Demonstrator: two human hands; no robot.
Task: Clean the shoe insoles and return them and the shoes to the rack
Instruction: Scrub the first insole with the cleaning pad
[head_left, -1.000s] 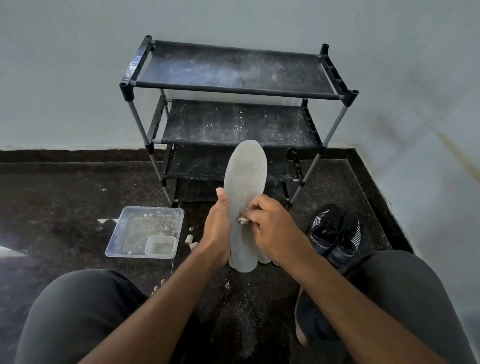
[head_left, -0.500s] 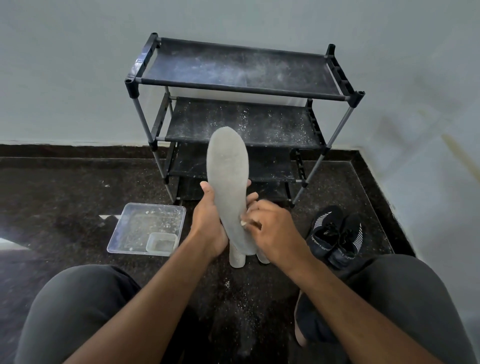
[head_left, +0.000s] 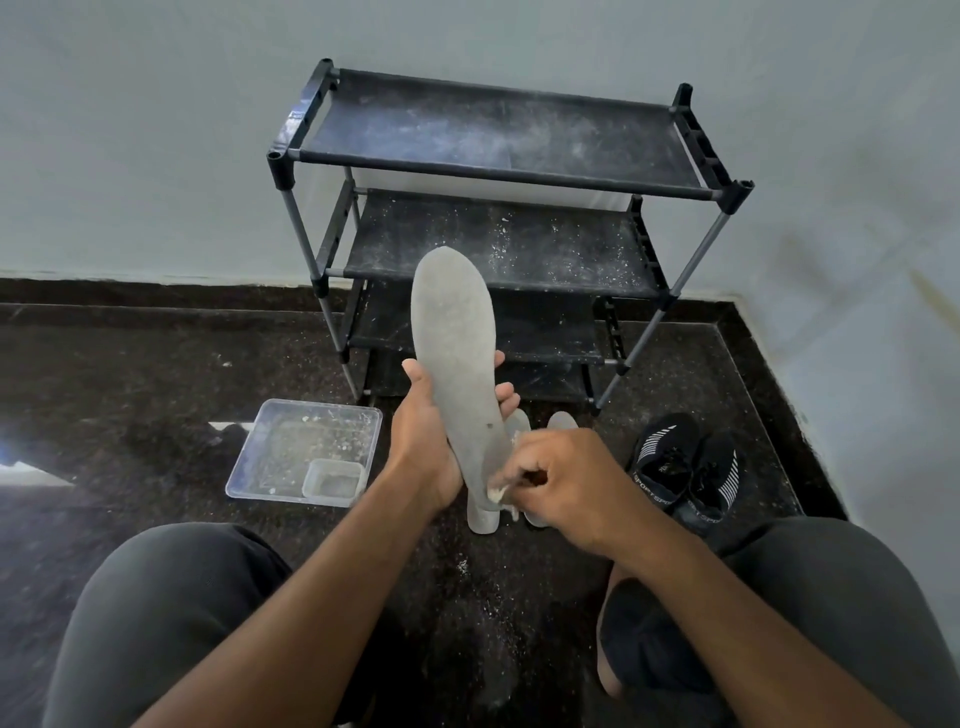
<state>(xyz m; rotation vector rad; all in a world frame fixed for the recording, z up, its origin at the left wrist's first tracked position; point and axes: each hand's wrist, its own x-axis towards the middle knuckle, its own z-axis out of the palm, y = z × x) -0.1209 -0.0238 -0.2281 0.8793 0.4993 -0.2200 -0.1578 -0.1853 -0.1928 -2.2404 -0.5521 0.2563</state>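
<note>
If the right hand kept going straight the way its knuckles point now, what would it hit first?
Probably the grey insole the left hand grips: the right hand, pinching a small whitish wad, points left at its heel end and seems already touching it. Depth is hard to judge.

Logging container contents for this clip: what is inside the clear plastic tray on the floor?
The clear plastic tray holds a smaller clear container in its near right corner, plus scattered pale specks. Whether it also holds liquid cannot be told.
</note>
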